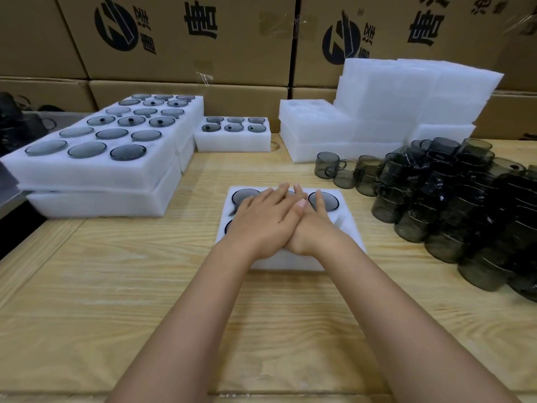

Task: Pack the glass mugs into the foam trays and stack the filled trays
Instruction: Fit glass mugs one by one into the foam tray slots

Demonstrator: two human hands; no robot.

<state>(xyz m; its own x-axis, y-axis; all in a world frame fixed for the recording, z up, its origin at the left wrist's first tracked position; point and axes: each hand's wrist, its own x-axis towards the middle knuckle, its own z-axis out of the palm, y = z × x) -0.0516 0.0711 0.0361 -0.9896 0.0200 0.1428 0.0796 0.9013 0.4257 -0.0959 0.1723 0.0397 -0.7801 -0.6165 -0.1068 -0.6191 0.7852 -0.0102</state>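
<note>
- Foam tray [347, 228] at centre: plain white.
- Glass mugs [465, 205] at 3 o'clock: smoky grey, see-through, near black where piled.
- Foam stacks [406, 91] at 1 o'clock: white.
- Table [116, 286]: pale yellow wood, streaked grain.
- Cardboard boxes [232, 59] at 12 o'clock: brown, black printed logos.

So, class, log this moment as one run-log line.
left hand: flat on foam tray, overlapping right hand | right hand: flat on tray | tray: mugs seated | loose mugs: piled at right
</note>
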